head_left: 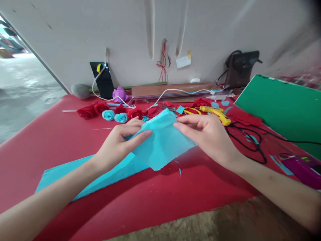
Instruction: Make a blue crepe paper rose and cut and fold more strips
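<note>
Both my hands hold a folded piece of light blue crepe paper [164,142] above the red table cover [62,140]. My left hand [122,140] pinches its left edge, thumb on top. My right hand [205,132] grips its right upper edge with bent fingers. A long strip of the same blue paper [82,175] trails from the fold to the left across the cover, under my left forearm.
Red and blue paper roses [107,112] lie in a row behind the hands. A yellow glue gun [218,113], black cables [250,140], a green sheet [283,107], a purple device [303,169], a black phone [105,80] and a dark bag [240,68] stand around the table's back and right.
</note>
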### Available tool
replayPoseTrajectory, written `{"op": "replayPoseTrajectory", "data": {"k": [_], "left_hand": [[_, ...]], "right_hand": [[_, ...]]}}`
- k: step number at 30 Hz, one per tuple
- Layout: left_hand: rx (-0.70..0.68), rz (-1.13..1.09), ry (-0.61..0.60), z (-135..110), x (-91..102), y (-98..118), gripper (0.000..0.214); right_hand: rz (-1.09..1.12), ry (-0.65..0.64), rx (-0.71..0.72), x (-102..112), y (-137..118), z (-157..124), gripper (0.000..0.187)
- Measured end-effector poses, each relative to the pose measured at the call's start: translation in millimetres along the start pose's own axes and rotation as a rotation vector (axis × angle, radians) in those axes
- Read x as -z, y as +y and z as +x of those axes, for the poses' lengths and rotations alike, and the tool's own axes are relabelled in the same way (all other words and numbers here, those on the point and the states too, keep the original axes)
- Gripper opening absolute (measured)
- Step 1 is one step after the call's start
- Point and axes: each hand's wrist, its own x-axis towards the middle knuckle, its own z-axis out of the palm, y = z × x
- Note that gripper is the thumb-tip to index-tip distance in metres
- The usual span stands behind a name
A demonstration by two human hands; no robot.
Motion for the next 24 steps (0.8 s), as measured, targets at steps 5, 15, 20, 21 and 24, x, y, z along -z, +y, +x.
{"op": "replayPoseTrajectory", "data": {"k": [5, 15, 20, 21, 24], "left_hand": [[-0.007, -0.009, 0.005, 0.3, -0.3, 2.2, 0.03], [0.056, -0.03, 0.0, -2.4, -0.7, -0.9, 0.038], [0.103, -0.091, -0.016, -3.3, -2.8, -2.4, 0.041], [0.106, -0.103, -0.023, -3.2, -2.9, -2.9, 0.042], [0.122, -0.121, -0.019, -1.9, -2.9, -5.1, 0.046]], "right_hand": [[0.012, 0.004, 0.006, 1.1, 0.2, 0.5, 0.01], [0.091, -0.024, -0.072, 2.4, 2.8, 3.4, 0.012], [0.145, -0.018, -0.104, 7.1, 8.4, 8.8, 0.013], [0.15, -0.004, -0.109, 8.8, 9.7, 10.6, 0.014], [0.166, 0.028, -0.135, 14.4, 12.8, 17.1, 0.014]]}}
